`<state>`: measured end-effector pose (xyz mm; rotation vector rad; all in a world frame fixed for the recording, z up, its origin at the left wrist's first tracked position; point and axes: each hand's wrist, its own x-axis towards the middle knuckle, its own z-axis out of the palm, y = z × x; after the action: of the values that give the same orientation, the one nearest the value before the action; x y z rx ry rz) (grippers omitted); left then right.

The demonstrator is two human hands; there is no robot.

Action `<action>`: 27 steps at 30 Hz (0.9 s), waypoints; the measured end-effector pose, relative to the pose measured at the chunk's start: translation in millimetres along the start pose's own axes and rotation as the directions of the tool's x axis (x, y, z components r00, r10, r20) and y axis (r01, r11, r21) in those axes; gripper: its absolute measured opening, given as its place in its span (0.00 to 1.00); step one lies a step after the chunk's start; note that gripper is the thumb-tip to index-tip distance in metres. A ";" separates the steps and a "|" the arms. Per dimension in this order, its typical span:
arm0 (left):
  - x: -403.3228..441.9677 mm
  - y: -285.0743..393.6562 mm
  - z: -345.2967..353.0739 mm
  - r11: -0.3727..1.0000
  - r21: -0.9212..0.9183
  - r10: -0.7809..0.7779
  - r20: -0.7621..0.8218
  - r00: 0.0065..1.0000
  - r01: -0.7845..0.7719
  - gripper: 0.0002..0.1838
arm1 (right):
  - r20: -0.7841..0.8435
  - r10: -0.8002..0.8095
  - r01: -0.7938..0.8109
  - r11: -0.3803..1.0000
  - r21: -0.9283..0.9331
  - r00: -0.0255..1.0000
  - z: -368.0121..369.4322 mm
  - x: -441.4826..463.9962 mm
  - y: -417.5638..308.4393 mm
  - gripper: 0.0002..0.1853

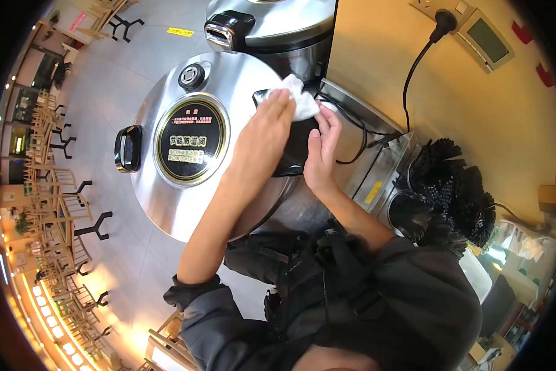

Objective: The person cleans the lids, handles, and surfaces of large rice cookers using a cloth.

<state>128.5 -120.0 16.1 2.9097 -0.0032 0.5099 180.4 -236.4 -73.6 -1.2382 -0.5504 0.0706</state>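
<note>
From here, the left hand point(267, 127) presses a white cloth point(304, 106) under its fingers; the right hand point(322, 148) is just beside, and the steel lid point(185, 204) spreads leftward of both.

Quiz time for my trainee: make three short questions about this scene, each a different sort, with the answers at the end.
1. Short answer: Which of the person's hands lies over the crumpled white cloth?

2. True or false: The black power plug hangs loose, out of the wall socket.

3. Multiple choice: What colour is the background of the round label on the shiny silver metal lid?
A) White
B) Black
C) Green

Key:
1. The left hand.
2. False: the black power plug sits in the wall socket.
3. B.
</note>
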 end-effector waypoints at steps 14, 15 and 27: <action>-8.2 8.3 6.3 0.954 0.288 -0.060 -0.082 0.995 0.081 0.24 | 0.080 -0.089 0.094 0.994 -0.056 0.993 -3.6 -1.1 1.0 0.21; -3.6 7.3 10.9 0.954 0.289 -0.056 -0.082 0.995 0.078 0.24 | 0.076 -0.094 0.098 0.994 -0.055 0.993 -3.6 -0.8 0.9 0.21; -63.2 45.6 -21.7 0.993 0.023 -0.118 0.110 0.987 0.116 0.26 | 0.068 -0.082 0.086 0.995 -0.054 0.994 -2.6 -0.1 -4.3 0.22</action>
<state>60.1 -162.7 23.1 2.9282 0.1567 0.3290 180.3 -240.1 -70.3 -1.2702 -0.6646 0.0248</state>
